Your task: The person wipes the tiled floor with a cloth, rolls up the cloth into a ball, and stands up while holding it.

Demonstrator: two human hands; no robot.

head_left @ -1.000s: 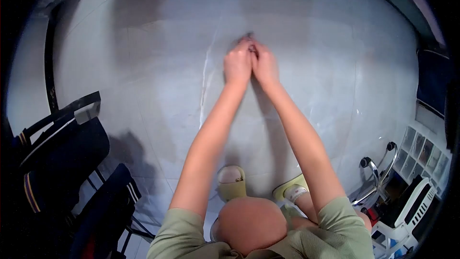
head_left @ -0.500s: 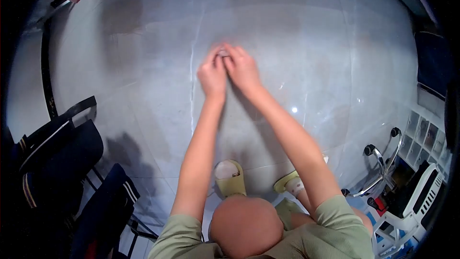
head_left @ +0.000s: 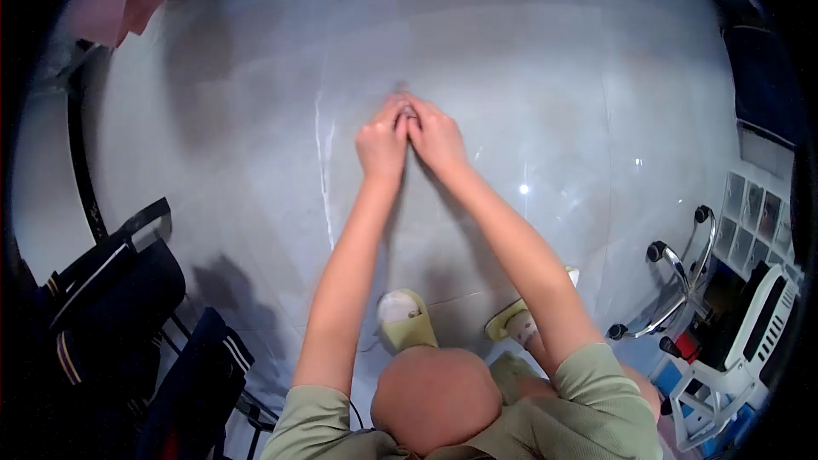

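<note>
My left hand (head_left: 381, 145) and my right hand (head_left: 438, 138) meet in front of me, above the grey tiled floor (head_left: 528, 77). Both sets of fingers are bent and closed, with the fingertips pressed together around something small. Only a pale, shiny bit of it shows between the thumbs, too small and blurred to name. A faint reddish blur lies just beyond the fingertips. The undersides of the fingers are hidden.
Below are my bare knee (head_left: 439, 400) and yellow-green slippers (head_left: 406, 328). Dark clothes (head_left: 128, 290) hang on a rack at left. At right stand a chair base with casters (head_left: 677, 277), a white plastic frame (head_left: 750, 349) and clear drawers (head_left: 754, 221). Pink cloth (head_left: 119, 8) hangs upper left.
The view has tilted and shifted a little, so the floor line and surroundings sit differently. My hands appear slightly lower in the picture and remain together, fingers still closed.
</note>
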